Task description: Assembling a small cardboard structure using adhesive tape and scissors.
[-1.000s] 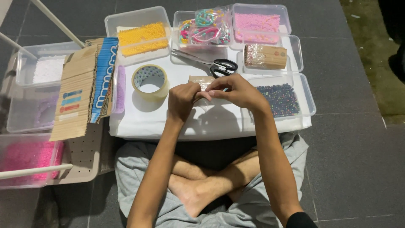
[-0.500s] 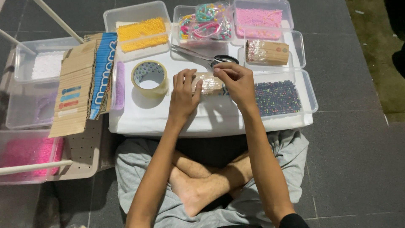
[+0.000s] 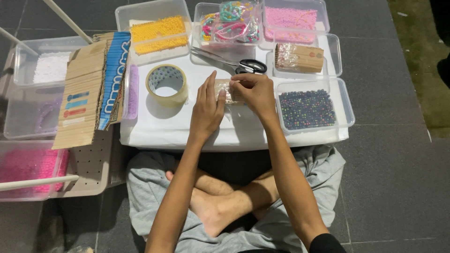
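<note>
I sit cross-legged behind a low white table (image 3: 164,126). A small clear packet (image 3: 227,93) with brownish contents lies on it between my hands. My left hand (image 3: 206,110) rests flat with its fingers spread, pressing on the packet's left end. My right hand (image 3: 251,93) is curled over the packet's right end and pinches it with the fingertips. A roll of clear tape (image 3: 166,83) stands just left of my left hand. Black-handled scissors (image 3: 236,63) lie just beyond my right hand.
Clear tubs ring the table: dark beads (image 3: 307,108), a tan packet (image 3: 299,57), pink beads (image 3: 293,21), coloured bracelets (image 3: 232,23), yellow beads (image 3: 158,33), white beads (image 3: 49,68). A cardboard stack with a blue strip (image 3: 91,91) lies left, a pink-bead tub (image 3: 28,168) below it. Grey floor tiles surround.
Both hands have moved from near the table's front edge further onto the table and lowered the packet flat. My left hand has opened and spread on it.
</note>
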